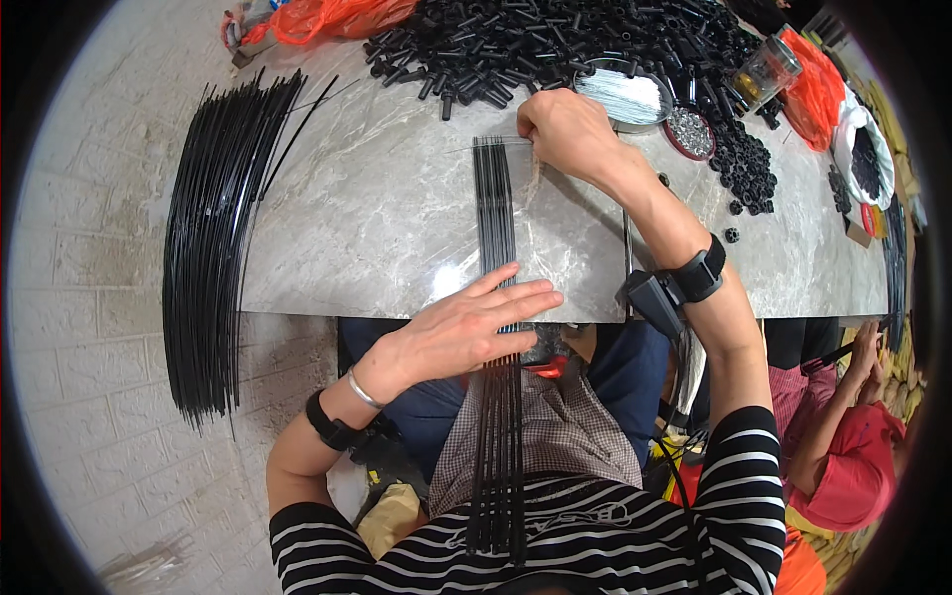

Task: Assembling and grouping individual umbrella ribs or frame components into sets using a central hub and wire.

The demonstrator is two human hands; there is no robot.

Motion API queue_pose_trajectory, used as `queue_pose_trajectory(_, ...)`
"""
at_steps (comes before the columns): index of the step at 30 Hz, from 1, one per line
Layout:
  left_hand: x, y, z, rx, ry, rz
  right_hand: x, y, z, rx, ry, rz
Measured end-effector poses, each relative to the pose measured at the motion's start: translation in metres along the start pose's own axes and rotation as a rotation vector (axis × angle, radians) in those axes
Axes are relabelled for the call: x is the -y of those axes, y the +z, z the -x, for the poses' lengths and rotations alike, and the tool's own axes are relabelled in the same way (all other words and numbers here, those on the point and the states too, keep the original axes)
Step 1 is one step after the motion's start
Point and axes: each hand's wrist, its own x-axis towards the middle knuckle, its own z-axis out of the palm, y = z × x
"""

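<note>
Several thin black rods (493, 213) lie side by side in a flat row, running from the grey marble-patterned table over its near edge toward my striped shirt. My left hand (466, 329) rests across them at the table edge, palm down, with its fingers stretched out and spread. At the far tips of the rods, my right hand (570, 129) is closed in a pinch. A very thin wire (458, 151) crosses the rod tips and runs to those fingertips; its end inside the pinch is hidden.
A large bundle of black rods (213, 238) overhangs the table's left side. Black plastic tubes (496, 45) are heaped at the back. Beyond my right hand stand a dish of white wires (620, 94) and a red-rimmed bowl of small metal pieces (689, 134). Another person (843, 456) sits at right.
</note>
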Motion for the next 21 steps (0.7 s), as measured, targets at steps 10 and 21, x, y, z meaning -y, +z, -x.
queue_pose_trajectory(10, -0.0019, -0.0007, -0.0008, 0.017, -0.03, 0.002, -0.0023, 0.0063, 0.0006, -0.074, -0.061, 0.071)
queue_pose_trajectory(21, -0.0009, -0.0034, -0.0004, 0.035, -0.03, -0.008, 0.0027, 0.0053, -0.0015, -0.072, -0.069, 0.088)
